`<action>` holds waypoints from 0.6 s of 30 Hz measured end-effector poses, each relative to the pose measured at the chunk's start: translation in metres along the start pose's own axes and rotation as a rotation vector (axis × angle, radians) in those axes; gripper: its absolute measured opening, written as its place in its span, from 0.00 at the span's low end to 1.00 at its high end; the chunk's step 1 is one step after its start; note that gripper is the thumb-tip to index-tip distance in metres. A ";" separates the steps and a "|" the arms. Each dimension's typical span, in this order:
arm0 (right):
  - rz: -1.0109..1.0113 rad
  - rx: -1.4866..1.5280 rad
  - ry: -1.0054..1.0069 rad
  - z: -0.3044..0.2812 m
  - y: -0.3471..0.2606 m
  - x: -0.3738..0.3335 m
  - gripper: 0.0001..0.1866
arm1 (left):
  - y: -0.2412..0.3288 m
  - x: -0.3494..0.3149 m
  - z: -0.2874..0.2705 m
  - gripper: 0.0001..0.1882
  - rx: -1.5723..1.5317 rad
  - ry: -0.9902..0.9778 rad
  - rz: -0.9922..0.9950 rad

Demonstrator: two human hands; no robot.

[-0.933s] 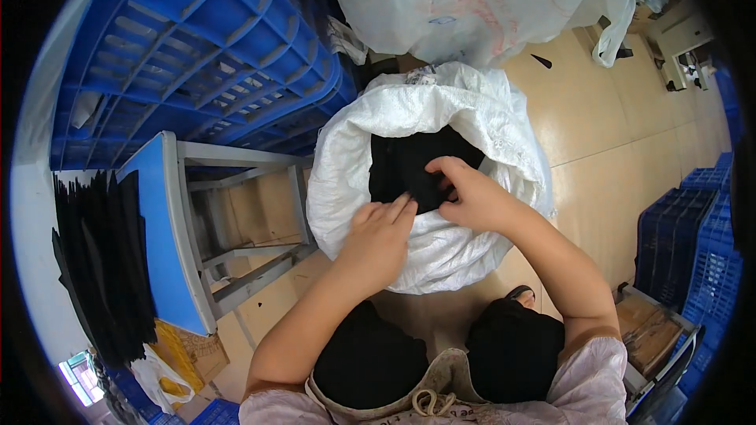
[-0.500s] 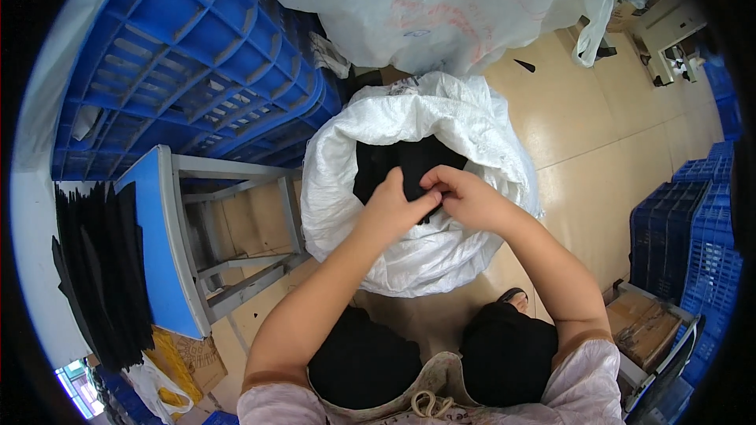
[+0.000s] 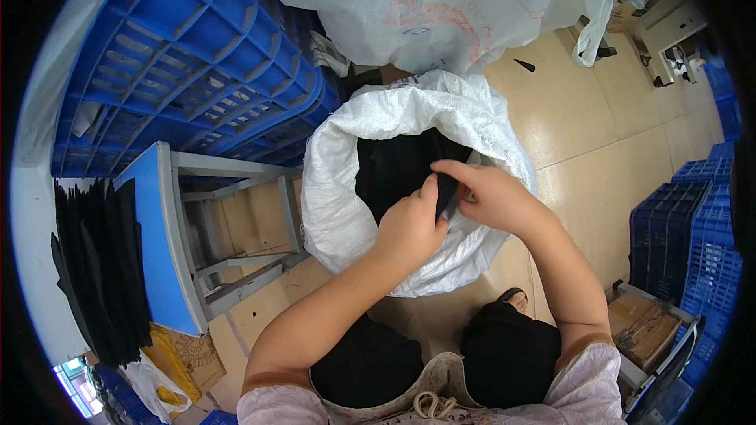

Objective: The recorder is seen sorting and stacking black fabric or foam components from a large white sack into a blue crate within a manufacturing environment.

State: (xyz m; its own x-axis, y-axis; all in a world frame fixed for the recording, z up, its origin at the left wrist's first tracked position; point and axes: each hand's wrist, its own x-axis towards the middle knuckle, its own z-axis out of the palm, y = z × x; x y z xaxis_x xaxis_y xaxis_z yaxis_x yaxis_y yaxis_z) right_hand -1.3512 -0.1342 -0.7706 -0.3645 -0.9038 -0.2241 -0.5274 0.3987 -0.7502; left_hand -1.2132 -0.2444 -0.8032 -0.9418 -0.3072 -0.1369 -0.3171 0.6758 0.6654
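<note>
A white woven sack [image 3: 339,189] stands open in front of my knees, its rim rolled down. Black cloth [image 3: 394,165] fills the inside. Over the sack's right part, my left hand [image 3: 413,224] and my right hand [image 3: 488,193] meet on a piece of black fabric [image 3: 446,191]. The left fingers are closed on its near edge. My right thumb and fingers pinch it from the right side. The lower end of this piece is partly hidden behind my hands.
Stacked blue plastic crates [image 3: 197,55] rise at the left, above a blue-topped stool [image 3: 161,244]. Black fabric strips [image 3: 98,267] hang beside the stool. A large translucent plastic bag [image 3: 433,8] lies beyond the sack. At the right are more blue crates [image 3: 669,228] and a cardboard box [image 3: 642,330].
Both hands have shifted right over the sack, the left one also slightly nearer to me. The piece of black fabric between them has moved right too.
</note>
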 end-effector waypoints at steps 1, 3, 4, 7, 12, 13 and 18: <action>-0.083 -0.090 0.020 0.001 0.002 -0.001 0.28 | 0.001 0.000 0.000 0.31 -0.037 0.018 -0.005; -0.038 -0.089 -0.007 -0.002 0.000 0.000 0.28 | 0.003 0.001 -0.001 0.31 -0.077 0.035 -0.006; 0.005 -0.083 -0.037 -0.002 -0.001 0.001 0.28 | 0.003 0.004 -0.004 0.30 -0.051 -0.013 -0.080; -0.013 0.160 0.082 0.003 -0.006 0.001 0.27 | -0.003 0.009 -0.023 0.28 -0.075 0.023 -0.132; -0.029 0.602 0.254 -0.014 -0.017 0.002 0.17 | -0.021 0.011 -0.087 0.26 -0.917 0.146 -0.229; 0.010 0.466 0.111 -0.018 -0.022 0.000 0.13 | -0.016 0.009 -0.100 0.26 -1.046 0.152 -0.323; 0.052 -0.222 -0.548 -0.003 -0.023 -0.003 0.20 | -0.021 0.004 -0.124 0.24 -1.294 0.309 -0.415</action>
State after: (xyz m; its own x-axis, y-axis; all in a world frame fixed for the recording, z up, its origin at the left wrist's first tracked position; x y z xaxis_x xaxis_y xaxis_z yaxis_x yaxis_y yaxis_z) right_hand -1.3405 -0.1405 -0.7504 0.0243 -0.8071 -0.5900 -0.6887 0.4142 -0.5950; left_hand -1.1964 -0.3426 -0.7266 -0.6890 -0.5789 -0.4360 -0.0767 -0.5401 0.8381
